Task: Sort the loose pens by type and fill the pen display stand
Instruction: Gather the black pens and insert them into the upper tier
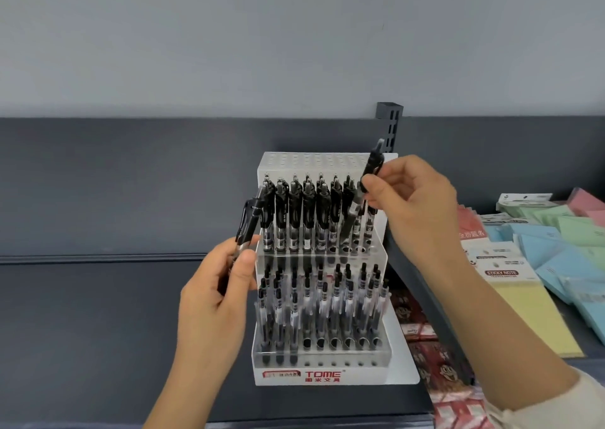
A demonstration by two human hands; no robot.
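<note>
Right grip (412, 206): thumb and fingers pinch a black pen (354, 207) mid-barrel, centre-right of frame.
Pen axis: steep, with the clip end up-right and the tip down-left.
Tip: at the empty holes (347, 249) at the right end of the display stand (360, 374) upper tier; entry cannot be told.
Left grip (216, 297): holds a spare pen (250, 222) left of the stand.
Nearer hand: right; judged a short push along the axis.
</note>
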